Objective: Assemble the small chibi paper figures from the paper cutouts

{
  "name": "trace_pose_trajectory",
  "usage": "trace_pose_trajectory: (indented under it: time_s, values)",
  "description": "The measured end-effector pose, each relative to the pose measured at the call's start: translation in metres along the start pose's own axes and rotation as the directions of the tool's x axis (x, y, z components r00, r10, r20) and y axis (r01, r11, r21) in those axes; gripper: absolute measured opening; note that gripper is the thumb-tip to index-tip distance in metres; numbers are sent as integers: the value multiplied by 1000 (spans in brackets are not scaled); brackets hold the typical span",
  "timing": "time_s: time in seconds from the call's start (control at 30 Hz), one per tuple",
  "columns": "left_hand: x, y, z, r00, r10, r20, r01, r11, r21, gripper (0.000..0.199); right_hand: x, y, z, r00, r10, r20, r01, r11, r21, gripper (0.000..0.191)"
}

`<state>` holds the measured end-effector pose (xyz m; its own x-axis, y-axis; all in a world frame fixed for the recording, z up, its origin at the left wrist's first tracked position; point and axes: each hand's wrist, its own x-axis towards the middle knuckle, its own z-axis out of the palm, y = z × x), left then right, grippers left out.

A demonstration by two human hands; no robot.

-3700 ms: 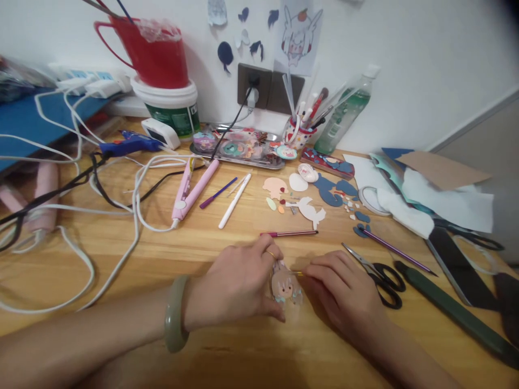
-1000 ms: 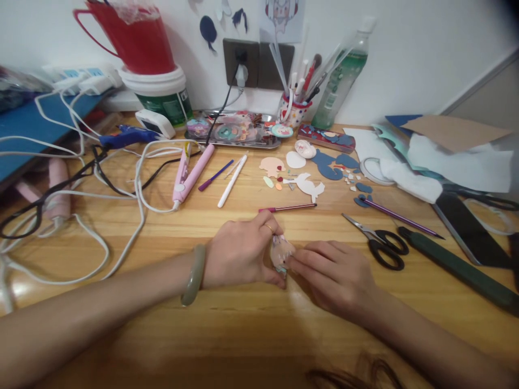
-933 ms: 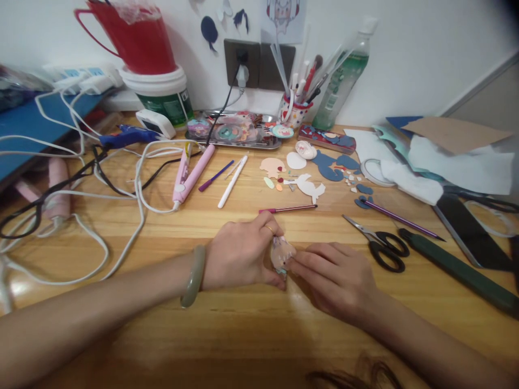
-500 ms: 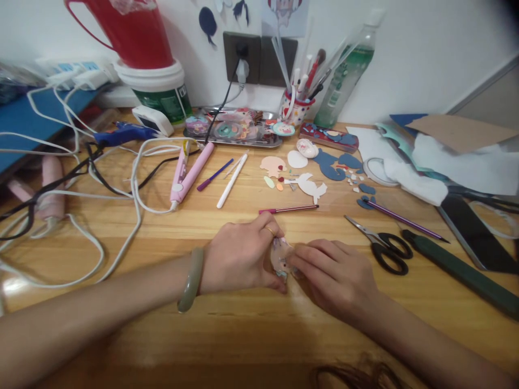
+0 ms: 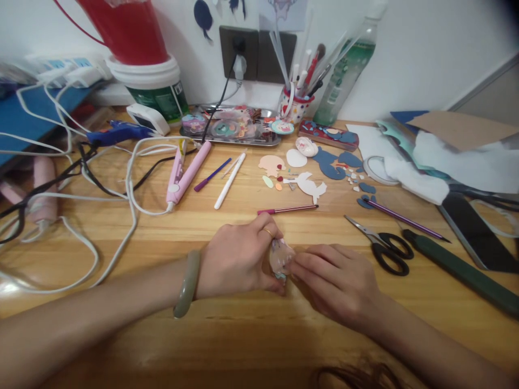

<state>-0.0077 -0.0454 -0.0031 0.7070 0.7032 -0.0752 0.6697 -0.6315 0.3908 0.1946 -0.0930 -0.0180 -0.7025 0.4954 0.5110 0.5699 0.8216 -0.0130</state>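
Note:
Between my two hands is a small pale paper cutout (image 5: 279,257) with printed or drawn marks and a bluish lower edge. My left hand (image 5: 239,259), with a ring and a green bangle on the wrist, grips its left side between thumb and fingers. The fingers of my right hand (image 5: 340,275) are pinched together at the cutout's right edge and hide part of it. Just beyond my hands lies a crimson pen (image 5: 287,209). Black-handled scissors (image 5: 385,246) rest to the right of my right hand, blades slightly apart.
Paper shapes, among them a white cutout (image 5: 310,186) and a blue cutout (image 5: 330,163), lie behind the pen. A metal tray (image 5: 251,142), a polka-dot cup (image 5: 295,109) of brushes and a green bottle (image 5: 344,70) stand along the wall. Cords and a pink flat iron (image 5: 190,175) occupy the left.
My right fingers have shifted slightly on the cutout's right edge, and its surface now looks a little turned. My left hand keeps its grip. The whole view has moved slightly.

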Motion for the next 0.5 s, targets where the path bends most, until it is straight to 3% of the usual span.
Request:
trace_pose_trajectory:
  time_s: [0.17, 0.5]
  values:
    - [-1, 0, 0, 1000, -10, 8, 10, 1000, 11, 68, -1, 0, 2, 991, 134, -9, -134, 985, -110, 24]
    - [-2, 0, 1, 1000, -5, 12, 4, 1000, 16, 66, 0, 3, 2, 993, 113, -12, -114, 989, -93, 21]
